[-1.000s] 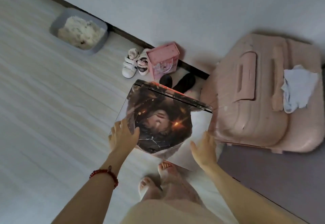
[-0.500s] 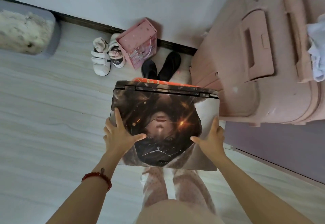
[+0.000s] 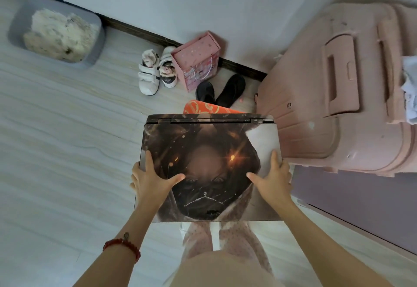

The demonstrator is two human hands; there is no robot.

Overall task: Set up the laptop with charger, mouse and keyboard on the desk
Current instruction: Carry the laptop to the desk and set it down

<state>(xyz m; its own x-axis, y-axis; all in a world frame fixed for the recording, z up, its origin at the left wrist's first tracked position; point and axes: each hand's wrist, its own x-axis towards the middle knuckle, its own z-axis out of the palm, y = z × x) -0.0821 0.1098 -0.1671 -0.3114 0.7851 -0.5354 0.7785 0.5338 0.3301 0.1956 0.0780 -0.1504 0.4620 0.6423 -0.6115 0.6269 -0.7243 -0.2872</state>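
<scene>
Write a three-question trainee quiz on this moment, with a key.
1. True or false: the laptop is open.
2. Which thing stands nearest the right hand? A) pink suitcase B) grey tray C) white shoes
3. Fill in: the red bracelet is on the ___ wrist.

Key:
1. False. Its lid is closed, and the left hand and right hand hold it by its two sides, thumbs on top.
2. A.
3. Left.
</scene>
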